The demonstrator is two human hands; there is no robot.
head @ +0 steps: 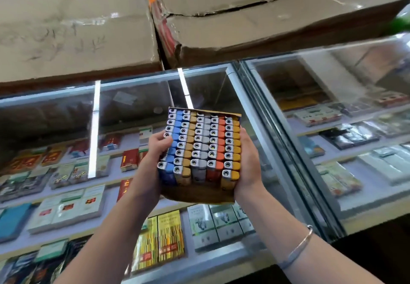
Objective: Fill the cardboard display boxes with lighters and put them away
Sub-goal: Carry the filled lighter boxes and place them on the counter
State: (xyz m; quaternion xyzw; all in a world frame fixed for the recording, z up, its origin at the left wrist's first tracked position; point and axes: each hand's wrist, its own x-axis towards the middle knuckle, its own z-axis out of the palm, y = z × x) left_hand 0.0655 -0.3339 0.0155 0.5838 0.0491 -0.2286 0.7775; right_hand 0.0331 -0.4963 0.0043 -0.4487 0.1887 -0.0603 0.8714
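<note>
A cardboard display box (200, 195) packed with lighters (200, 145) is held above the glass tabletop (277, 150), its rows running away from the person and the lighter tops facing up. The left hand (153, 150) grips its left side, fingers curled over the blue row; the right hand (247, 161) clasps the right side, its fingertips hidden beneath. The box's side walls are mostly covered.

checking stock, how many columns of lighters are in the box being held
5. Left to right in the display box: blue, yellow, grey, orange-red, yellow. The left hand covers part of the blue one.
</note>
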